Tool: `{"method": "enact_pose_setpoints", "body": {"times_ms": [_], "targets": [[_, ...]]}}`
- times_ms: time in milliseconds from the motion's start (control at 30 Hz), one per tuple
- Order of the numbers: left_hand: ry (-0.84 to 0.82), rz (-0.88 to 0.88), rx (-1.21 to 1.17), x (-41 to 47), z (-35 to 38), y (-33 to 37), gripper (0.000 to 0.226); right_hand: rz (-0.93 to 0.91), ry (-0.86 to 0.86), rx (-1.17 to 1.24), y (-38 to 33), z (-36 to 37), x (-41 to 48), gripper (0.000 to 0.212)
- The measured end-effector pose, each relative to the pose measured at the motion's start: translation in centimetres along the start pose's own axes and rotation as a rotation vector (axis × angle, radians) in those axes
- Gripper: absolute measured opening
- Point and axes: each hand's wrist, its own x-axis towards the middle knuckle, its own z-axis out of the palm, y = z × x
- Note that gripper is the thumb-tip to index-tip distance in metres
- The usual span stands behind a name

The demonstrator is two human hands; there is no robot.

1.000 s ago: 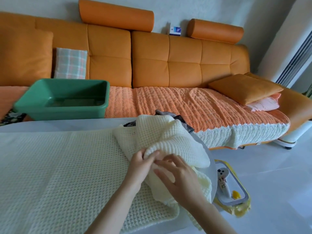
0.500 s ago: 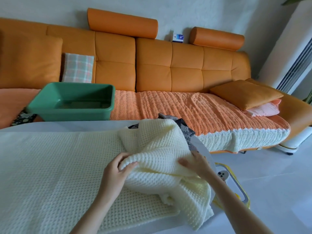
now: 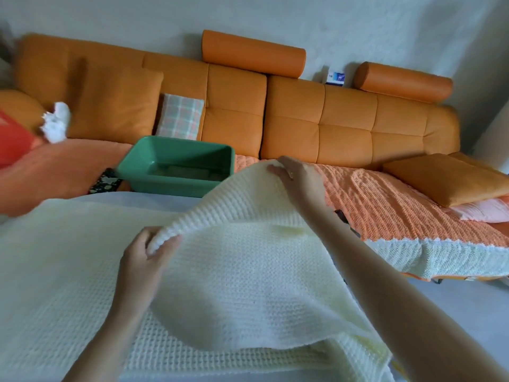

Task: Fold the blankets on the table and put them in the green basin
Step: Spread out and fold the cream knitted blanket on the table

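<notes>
left fingers (image 3: 162, 244) and right fingers (image 3: 278, 169) pinching cream blanket (image 3: 248, 285) edge, lifted between them

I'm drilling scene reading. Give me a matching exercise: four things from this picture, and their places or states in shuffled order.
Things:
1. green basin
2. cream blanket
3. plaid cushion
4. left hand

States:
A. leaning on the sofa back
B. gripping a blanket edge
C. on the sofa seat, beyond the table
D. partly lifted over the table

Pairs: 1-C, 2-D, 3-A, 4-B
</notes>
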Motion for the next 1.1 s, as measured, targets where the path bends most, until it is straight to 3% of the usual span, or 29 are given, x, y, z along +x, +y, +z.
{"method": "enact_pose_setpoints", "body": {"times_ms": [67,133,200,267,333,433,500,533,700,800,900,967,1033,1100], "targets": [[0.032,-0.122,0.052,0.3,-2.3,-2.5,0.028,-0.070,-0.087,0.030,-2.5,3.6,1.3,0.026],[0.019,-0.272,0.132,-0.3,-4.1,-5.2,0.049,-0.081,-0.289,0.066,-3.5,8.1,1.3,0.031],[-0.074,-0.381,0.212,-1.6,-5.4,-8.0,0.068,-0.005,-0.564,0.090,-3.5,12.3,-0.3,0.056],[-0.175,-0.445,0.288,-3.1,-6.2,-10.4,0.074,0.105,-0.808,0.042,-2.5,15.6,-2.6,0.084],[-0.199,-0.458,0.363,-4.2,-6.6,-11.8,0.068,0.141,-0.922,-0.069,-1.7,17.6,-4.0,0.081],[-0.136,-0.417,0.329,-4.9,-6.7,-11.8,0.035,0.174,-0.962,-0.099,-1.6,19.0,-4.4,0.040],[-0.094,-0.360,0.298,-4.9,-7.1,-11.6,0.043,0.144,-0.975,-0.119,-2.3,19.5,-4.0,0.046],[-0.072,-0.348,0.291,-4.8,-7.3,-11.4,0.043,0.130,-0.963,-0.140,-2.8,19.7,-3.7,0.037],[0.153,-0.269,0.182,-3.6,-8.8,-9.6,0.008,0.040,-0.621,-0.064,-7.5,20.5,-1.9,0.010],[0.298,-0.291,0.113,-1.4,-12.2,-8.8,0.034,-0.064,-0.497,0.006,-12.3,22.1,0.6,0.021],[0.445,-0.188,0.165,1.2,-18.0,-9.2,0.013,-0.147,-0.444,0.085,-18.0,25.1,3.9,0.026],[0.518,-0.233,0.244,2.3,-21.9,-10.7,0.011,-0.138,-0.442,0.158,-21.1,27.8,4.9,0.026],[0.496,-0.351,0.244,2.2,-24.4,-12.7,0.011,-0.113,-0.575,0.136,-22.4,30.7,4.4,0.038],[0.383,-0.479,0.222,0.5,-25.1,-14.9,0.029,-0.110,-0.826,-0.001,-21.6,33.5,2.7,0.062]]}}
